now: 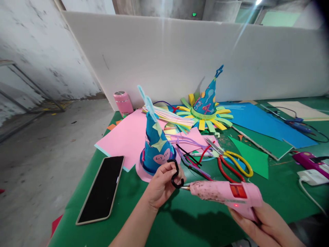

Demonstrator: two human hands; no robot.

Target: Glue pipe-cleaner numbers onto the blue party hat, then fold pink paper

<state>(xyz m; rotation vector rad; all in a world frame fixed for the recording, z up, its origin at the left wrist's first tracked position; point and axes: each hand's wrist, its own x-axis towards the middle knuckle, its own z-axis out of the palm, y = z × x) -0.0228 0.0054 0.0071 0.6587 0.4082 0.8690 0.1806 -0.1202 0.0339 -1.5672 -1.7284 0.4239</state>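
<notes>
My left hand (161,183) is closed, pinching a bent black pipe cleaner (176,175) just in front of a blue paper cone hat (155,145) with pale stars and a pink heart. My right hand (259,221) grips a pink hot glue gun (227,195), red light on. Its metal tip touches the lower curl of the pipe cleaner. The hat stands upright on a pink paper base.
A black phone (102,188) lies near the green table's left edge. Scissors (228,159), loose pipe cleaners (191,156), a second cone hat (208,101) on a fringed ring, pink, blue and green sheets, a pink bottle (123,102) and a purple glue gun (307,159) surround the work.
</notes>
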